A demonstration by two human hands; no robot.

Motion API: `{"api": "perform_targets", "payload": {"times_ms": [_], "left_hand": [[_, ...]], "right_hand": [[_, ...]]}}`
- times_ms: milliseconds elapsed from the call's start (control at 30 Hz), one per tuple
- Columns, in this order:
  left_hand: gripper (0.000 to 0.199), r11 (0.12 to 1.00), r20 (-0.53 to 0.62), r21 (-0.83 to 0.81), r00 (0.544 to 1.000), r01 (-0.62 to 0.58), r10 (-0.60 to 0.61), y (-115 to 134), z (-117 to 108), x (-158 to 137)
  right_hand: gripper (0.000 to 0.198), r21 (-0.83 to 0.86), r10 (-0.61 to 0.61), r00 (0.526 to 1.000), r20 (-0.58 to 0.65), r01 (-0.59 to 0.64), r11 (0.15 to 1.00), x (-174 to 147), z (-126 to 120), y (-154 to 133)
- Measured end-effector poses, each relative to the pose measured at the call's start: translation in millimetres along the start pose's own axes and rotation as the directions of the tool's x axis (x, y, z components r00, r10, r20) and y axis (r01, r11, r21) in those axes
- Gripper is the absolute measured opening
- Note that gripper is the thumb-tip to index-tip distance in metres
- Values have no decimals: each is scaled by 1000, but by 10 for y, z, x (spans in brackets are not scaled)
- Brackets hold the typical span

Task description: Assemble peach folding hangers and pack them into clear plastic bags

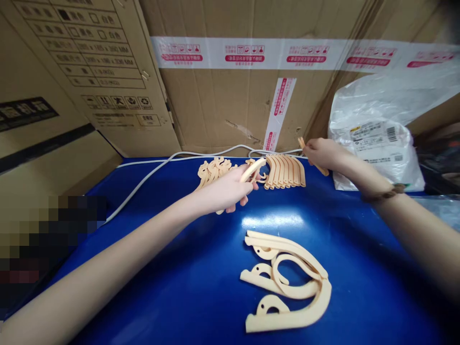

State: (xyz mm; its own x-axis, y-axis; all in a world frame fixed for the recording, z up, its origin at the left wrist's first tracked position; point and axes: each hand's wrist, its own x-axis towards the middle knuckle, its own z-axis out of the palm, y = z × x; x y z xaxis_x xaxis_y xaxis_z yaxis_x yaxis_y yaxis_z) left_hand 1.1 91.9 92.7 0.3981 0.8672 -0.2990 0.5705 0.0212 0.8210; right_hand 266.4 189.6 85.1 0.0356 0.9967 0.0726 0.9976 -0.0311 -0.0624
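My left hand point(230, 188) is closed around beige plastic hanger parts: a curved hanger arm point(253, 170) sticks up out of the fingers, and a small hook shows beside them. Farther right, my right hand point(321, 152) grips one or more slim beige hanger arms point(301, 142), whose ends show above and below the fingers. Between both hands lies a row of several curved hanger arms point(285, 171), set side by side. Behind my left hand is a pile of hook pieces point(214, 168), partly hidden by it. Nearer to me, folding hangers point(287, 318) with hook pieces lie together on the blue surface.
The blue tabletop point(172, 287) runs back to cardboard boxes point(223, 100) closed with printed tape. A white cable point(143, 177) curves along the back and left edge. At the right stands a white plastic bag point(381, 153) with a label, close to my right forearm.
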Motion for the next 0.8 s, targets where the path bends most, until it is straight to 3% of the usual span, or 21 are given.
{"api": "perform_targets", "payload": {"times_ms": [167,300,400,467,667,733,800], "left_hand": [[45,998,-50,-39,998,48,-50,77,-17,-33],[35,997,-18,-57,999,47,-48,13,-21,-1],[24,985,-14,-174,1000,15,-18,-86,-23,66],[31,958,-52,-288,999,-3,-12,-125,-21,103],[43,861,-158,-509,984,-13,-78,-110,-38,138],[43,859,-156,-509,987,-56,-28,-124,-69,154],[41,861,-157,-497,987,-109,34,-154,-102,173]], "right_hand": [[40,53,97,990,103,-103,993,45,170,70],[33,111,95,982,165,-114,987,66,238,74],[28,147,82,974,213,-115,982,66,245,54],[27,161,77,969,234,-117,980,59,240,38],[20,167,64,972,225,-103,981,58,187,40],[19,150,58,980,188,-87,985,31,137,1],[30,200,12,987,159,-44,979,-55,69,-114]]}}
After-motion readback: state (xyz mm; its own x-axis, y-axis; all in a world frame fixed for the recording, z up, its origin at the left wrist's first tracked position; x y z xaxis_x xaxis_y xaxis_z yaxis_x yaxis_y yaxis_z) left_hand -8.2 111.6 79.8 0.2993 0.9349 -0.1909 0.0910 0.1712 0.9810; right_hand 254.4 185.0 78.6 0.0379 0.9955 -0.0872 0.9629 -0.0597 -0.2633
